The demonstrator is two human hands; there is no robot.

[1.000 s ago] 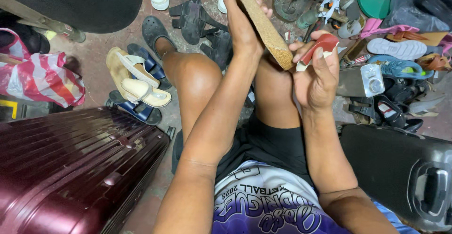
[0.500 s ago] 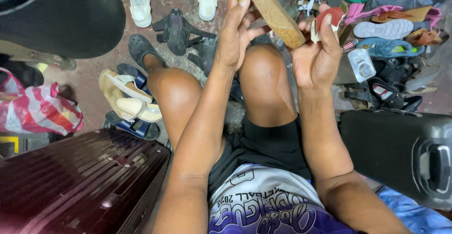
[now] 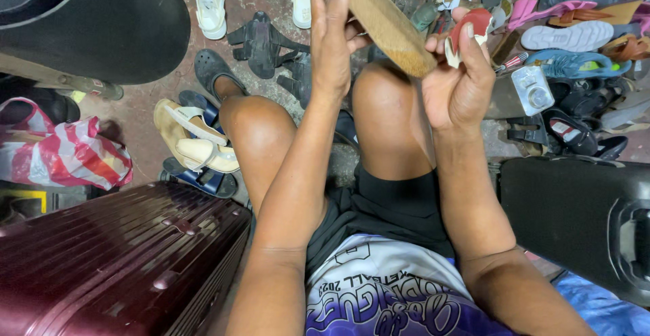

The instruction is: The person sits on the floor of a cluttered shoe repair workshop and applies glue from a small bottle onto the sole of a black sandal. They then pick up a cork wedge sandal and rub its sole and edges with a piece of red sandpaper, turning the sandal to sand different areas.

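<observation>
My left hand (image 3: 336, 35) grips a tan wedge shoe sole (image 3: 386, 21) and holds it up above my right knee (image 3: 386, 99). Its lower end rests near that knee. My right hand (image 3: 457, 82) is closed around a small red and white tool (image 3: 470, 28), held close beside the sole's lower end. I sit with both bare knees raised, the left knee (image 3: 254, 123) lower in view.
A maroon hard suitcase (image 3: 115, 261) lies at lower left, a black case (image 3: 582, 221) at right. Sandals (image 3: 193, 143), black strap sandals (image 3: 261, 41), white slippers (image 3: 210, 1) and a pile of footwear (image 3: 575, 38) cover the floor. A striped bag (image 3: 61, 153) sits left.
The view has shifted down and closer. The sole and both hands now sit higher in the frame, and my right hand stays beside the sole with the red tool.
</observation>
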